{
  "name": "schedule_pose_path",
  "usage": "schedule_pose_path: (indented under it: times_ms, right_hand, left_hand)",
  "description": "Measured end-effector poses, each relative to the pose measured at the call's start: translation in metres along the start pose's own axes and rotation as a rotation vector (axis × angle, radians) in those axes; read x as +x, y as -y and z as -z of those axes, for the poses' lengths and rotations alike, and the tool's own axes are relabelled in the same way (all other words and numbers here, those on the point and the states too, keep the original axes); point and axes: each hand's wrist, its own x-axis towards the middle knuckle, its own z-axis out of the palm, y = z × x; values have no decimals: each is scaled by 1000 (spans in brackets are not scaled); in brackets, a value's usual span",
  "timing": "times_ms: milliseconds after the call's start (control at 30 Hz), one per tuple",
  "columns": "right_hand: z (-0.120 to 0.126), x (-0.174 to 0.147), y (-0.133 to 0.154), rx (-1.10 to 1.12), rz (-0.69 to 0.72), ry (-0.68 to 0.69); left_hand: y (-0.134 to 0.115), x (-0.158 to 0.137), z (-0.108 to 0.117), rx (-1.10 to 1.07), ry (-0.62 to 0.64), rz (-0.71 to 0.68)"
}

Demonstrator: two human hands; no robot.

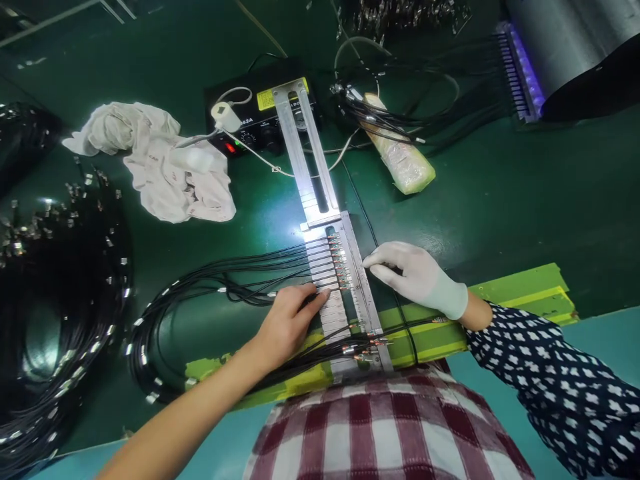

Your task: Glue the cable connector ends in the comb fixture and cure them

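My L hand [287,323]: touched jig [361,283] cables [285,255], grip unclear
R hand [419,277]: was beside jig, hold unclear
In way: bundle [315,357] lay across jig
Nearby: ctrl box [263,123], cloth [167,180]

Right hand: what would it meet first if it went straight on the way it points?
The right hand would likely meet the metal rail first; its fingers look close beside it, perhaps touching; depth is unclear.
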Motion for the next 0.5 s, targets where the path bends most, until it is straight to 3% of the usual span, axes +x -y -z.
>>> schedule_pose_path:
  times_ms: [133, 367, 500]
  right_hand:
    - [-1, 1, -1, -5, -9, 1]
    - [1, 6, 5, -42, -108, 46]
    - [-7, 13, 22, -255, -191, 77]
  left_hand:
    - [-5, -7, 4, 184, 71, 30]
    - [-7, 17, -1, 143, 110, -55]
    - [-5, 28, -3, 187, 114, -121]
